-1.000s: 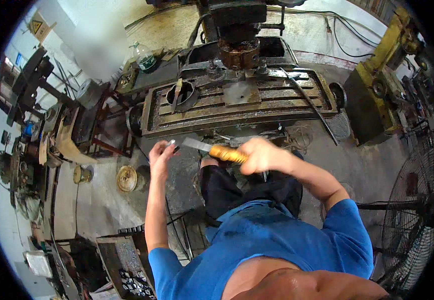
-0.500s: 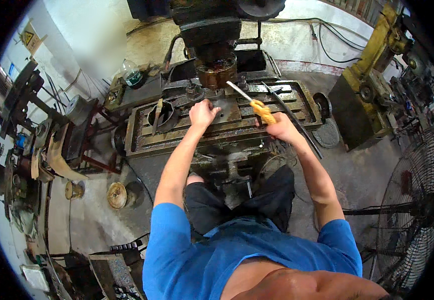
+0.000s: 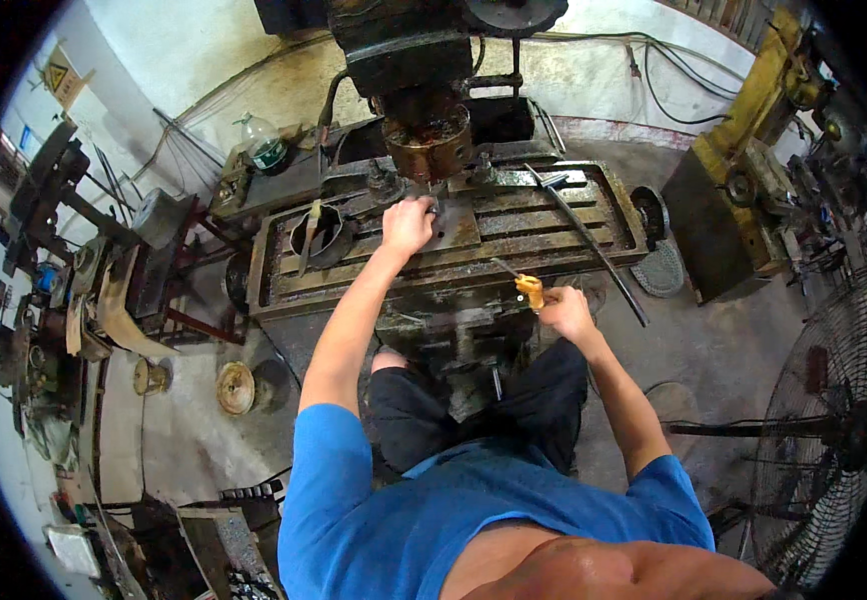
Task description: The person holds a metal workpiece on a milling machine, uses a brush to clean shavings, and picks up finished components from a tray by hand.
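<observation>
My left hand (image 3: 409,224) reaches forward and rests on a flat metal block (image 3: 451,226) lying on the slotted table of a milling machine (image 3: 544,222). My right hand (image 3: 566,310) is lower, at the table's front edge, gripping a yellow-handled file (image 3: 527,287) whose blade points up and left. The machine's round cutter head (image 3: 426,146) hangs just above and behind my left hand. A long dark metal bar (image 3: 584,235) lies slantwise across the right side of the table.
A dark bowl-shaped part (image 3: 322,232) sits at the table's left end. A cluttered workbench (image 3: 74,290) stands to the left, a yellow machine (image 3: 754,160) at the right rear, a standing fan (image 3: 834,420) at the right. A round disc (image 3: 237,387) lies on the concrete floor.
My right hand has drawn the file back from above the table to its front edge. My left hand has slid right onto the metal block. The view has tilted forward.
</observation>
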`<state>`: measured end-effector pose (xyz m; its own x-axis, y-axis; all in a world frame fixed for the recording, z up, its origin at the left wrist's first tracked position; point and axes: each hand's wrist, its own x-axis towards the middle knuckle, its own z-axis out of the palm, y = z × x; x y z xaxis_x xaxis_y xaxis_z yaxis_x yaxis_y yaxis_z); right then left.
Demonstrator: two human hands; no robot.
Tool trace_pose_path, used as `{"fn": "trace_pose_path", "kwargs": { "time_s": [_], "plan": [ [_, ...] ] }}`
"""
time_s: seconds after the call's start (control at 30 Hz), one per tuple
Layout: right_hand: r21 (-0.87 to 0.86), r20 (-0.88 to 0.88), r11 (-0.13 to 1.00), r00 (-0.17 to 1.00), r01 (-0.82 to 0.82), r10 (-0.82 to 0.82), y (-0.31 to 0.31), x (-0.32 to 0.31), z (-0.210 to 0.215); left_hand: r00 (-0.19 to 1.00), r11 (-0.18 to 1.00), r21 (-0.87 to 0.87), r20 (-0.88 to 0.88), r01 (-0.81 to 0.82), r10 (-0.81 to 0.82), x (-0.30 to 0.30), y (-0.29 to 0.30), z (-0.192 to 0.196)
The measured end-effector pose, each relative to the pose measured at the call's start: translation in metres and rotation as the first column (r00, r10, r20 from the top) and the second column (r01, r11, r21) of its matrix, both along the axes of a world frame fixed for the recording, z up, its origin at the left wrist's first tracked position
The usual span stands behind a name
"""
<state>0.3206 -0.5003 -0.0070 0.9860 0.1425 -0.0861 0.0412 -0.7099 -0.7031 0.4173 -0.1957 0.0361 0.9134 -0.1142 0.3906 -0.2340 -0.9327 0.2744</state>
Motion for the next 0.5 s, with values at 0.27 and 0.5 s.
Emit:
{"fn": "trace_pose_path", "kwargs": {
  "time_s": [0.27,0.5],
  "plan": [
    [0.156,0.051,0.987,0.998,-0.050,0.043,-0.046,-0.008,0.030,0.994,0.991,-0.099,0.039,-0.095,0.099,0.019,-0.022,-0.008],
    [0.149,0.859,0.984,0.507,-0.101,-0.078,-0.082,0.068,0.233,0.954,0.948,-0.140,-0.135,-0.285,0.267,0.034,-0.012,-0.004]
  ]
}}
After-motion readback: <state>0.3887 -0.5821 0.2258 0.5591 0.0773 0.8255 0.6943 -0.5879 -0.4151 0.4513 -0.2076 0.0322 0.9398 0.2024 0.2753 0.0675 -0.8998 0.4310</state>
